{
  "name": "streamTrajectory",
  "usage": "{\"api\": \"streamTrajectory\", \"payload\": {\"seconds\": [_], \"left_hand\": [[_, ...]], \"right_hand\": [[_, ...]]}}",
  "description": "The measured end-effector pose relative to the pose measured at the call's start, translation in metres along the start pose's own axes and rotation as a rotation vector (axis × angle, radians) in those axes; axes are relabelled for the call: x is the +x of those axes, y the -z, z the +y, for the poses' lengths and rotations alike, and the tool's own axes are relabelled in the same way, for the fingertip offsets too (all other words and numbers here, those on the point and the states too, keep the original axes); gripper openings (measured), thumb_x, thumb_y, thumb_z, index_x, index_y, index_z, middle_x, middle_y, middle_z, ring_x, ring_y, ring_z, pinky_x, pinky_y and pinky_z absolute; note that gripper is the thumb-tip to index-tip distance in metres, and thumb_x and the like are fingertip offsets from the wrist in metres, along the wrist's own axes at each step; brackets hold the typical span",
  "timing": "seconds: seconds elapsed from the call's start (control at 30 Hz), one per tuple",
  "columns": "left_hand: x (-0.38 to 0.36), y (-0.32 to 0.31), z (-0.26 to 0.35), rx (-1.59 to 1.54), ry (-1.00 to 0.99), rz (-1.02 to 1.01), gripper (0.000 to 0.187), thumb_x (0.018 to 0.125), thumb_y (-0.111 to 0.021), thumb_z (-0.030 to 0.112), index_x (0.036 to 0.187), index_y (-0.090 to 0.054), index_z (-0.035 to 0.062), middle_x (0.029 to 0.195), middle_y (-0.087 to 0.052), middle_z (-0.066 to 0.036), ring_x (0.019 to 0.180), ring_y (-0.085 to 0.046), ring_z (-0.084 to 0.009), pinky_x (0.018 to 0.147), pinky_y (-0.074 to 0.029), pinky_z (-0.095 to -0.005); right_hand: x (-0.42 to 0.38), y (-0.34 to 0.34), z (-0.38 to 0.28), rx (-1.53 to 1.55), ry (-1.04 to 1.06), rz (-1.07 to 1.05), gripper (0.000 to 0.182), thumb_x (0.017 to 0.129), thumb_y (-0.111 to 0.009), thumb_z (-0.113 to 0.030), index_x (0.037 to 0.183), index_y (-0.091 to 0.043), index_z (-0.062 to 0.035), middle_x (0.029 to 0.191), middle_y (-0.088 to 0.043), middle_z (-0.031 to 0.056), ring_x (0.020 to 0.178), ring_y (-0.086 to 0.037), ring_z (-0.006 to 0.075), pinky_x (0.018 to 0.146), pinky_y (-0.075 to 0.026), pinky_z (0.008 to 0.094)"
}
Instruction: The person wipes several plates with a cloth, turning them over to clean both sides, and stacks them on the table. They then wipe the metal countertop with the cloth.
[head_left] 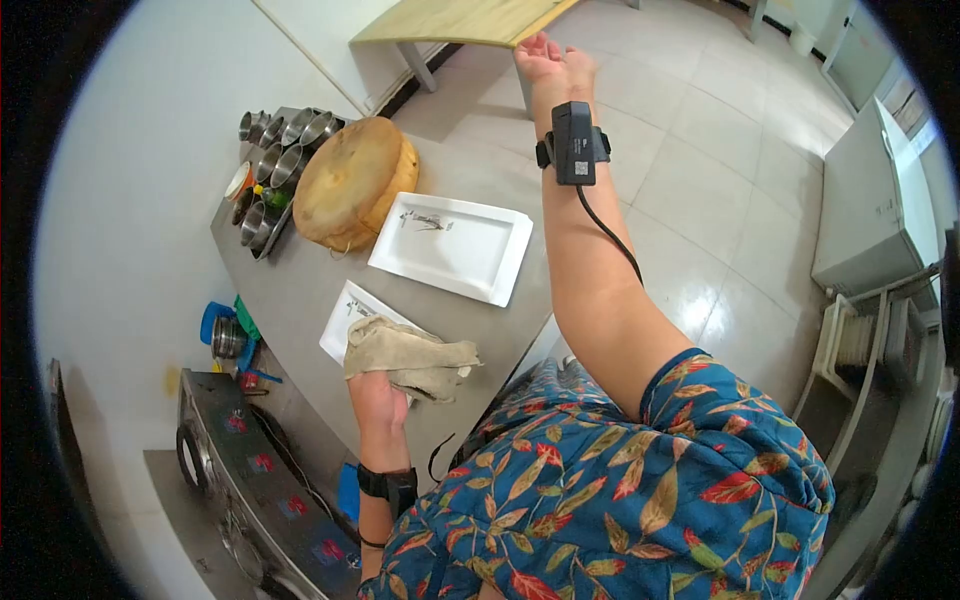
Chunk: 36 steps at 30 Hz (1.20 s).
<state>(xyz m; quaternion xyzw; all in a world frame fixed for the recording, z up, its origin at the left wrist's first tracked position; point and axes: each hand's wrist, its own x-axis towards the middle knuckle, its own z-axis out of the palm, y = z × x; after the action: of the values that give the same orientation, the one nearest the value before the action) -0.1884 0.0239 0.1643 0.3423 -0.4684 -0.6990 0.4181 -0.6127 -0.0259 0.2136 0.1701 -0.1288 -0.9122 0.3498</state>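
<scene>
My left hand (378, 402) is wrapped in a beige cloth (405, 355), its fingers hidden under the fabric. The cloth lies over part of a white plate (345, 312) with a dark printed pattern. Beside it on the grey table (300, 290) is a larger white rectangular plate (455, 250) with a similar dark print. My right hand (553, 62) is stretched far forward past the grey table, near the corner of a wooden-topped table, with its fingers loosely curled and apart and nothing seen in it.
A thick round wooden block (350, 185) stands behind the plates, near a tray of metal cups (290, 165). A stove (270, 490) is at the lower left. The yellow-topped table (450, 20) is ahead; a white freezer (870, 210) and shelves (850, 350) stand at the right.
</scene>
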Motion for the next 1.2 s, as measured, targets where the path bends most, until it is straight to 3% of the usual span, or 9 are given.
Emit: {"api": "streamTrajectory", "payload": {"seconds": [0.23,0.47,0.63,1.2], "left_hand": [[-0.001,0.001,-0.003,0.004,0.011,-0.021,0.021,0.084,-0.051,0.002,0.105,-0.051,0.0010,0.096,-0.058,-0.009,0.086,-0.059,-0.0192,0.077,-0.049,-0.0313],[-0.002,0.008,-0.007,-0.004,0.005,-0.005,0.021,0.085,-0.051,0.002,0.105,-0.051,0.0008,0.097,-0.057,-0.009,0.088,-0.058,-0.0194,0.078,-0.049,-0.0317],[-0.002,0.010,-0.007,0.062,-0.025,-0.002,0.023,0.087,-0.050,0.013,0.108,-0.050,0.0021,0.101,-0.057,-0.008,0.091,-0.057,-0.0192,0.081,-0.048,-0.0324],[-0.016,0.072,0.004,0.014,-0.140,0.197,0.027,0.087,-0.052,0.022,0.108,-0.052,0.0042,0.103,-0.058,-0.008,0.093,-0.057,-0.0195,0.082,-0.046,-0.0342]], "right_hand": [[-0.015,-0.005,0.002,-0.040,-0.058,-0.104,0.026,0.086,-0.034,-0.019,0.106,-0.033,-0.0022,0.093,-0.043,0.0142,0.080,-0.045,0.0208,0.071,-0.040,0.0371],[-0.012,-0.003,0.005,0.006,0.011,-0.018,0.028,0.087,-0.033,-0.020,0.108,-0.033,-0.0017,0.096,-0.042,0.0139,0.080,-0.045,0.0201,0.070,-0.041,0.0361],[-0.007,0.006,0.008,-0.029,0.014,0.035,0.032,0.088,-0.032,-0.022,0.112,-0.032,-0.0011,0.096,-0.043,0.0127,0.079,-0.045,0.0193,0.070,-0.041,0.0353],[-0.020,0.012,0.065,-0.057,-0.177,-0.075,0.024,0.087,-0.036,-0.022,0.103,-0.034,-0.0033,0.094,-0.043,0.0140,0.083,-0.046,0.0206,0.069,-0.044,0.0374]]}}
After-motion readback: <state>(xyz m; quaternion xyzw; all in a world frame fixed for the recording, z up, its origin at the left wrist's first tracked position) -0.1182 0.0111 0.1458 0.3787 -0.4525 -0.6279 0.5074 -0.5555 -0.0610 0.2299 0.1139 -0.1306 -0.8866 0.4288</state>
